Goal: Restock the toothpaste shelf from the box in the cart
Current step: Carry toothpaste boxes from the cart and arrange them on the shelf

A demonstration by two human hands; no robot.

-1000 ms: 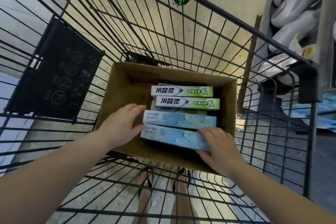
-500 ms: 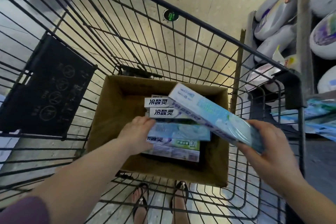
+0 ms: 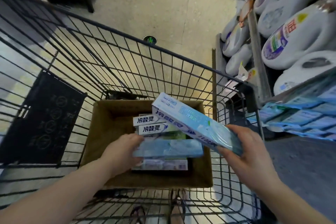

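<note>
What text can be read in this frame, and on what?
"冷酸灵": two white boxes in the carton.
"冷酸灵": blue box in the right hand, skewed.
Print on the second blue box, in the left hand: too blurred.
Also too blurred: jug labels, cart sign, floor sticker.

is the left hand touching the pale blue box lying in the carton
Touching. Head view: the left hand grips the pale blue box by its end, fingers above, thumb below.
</note>
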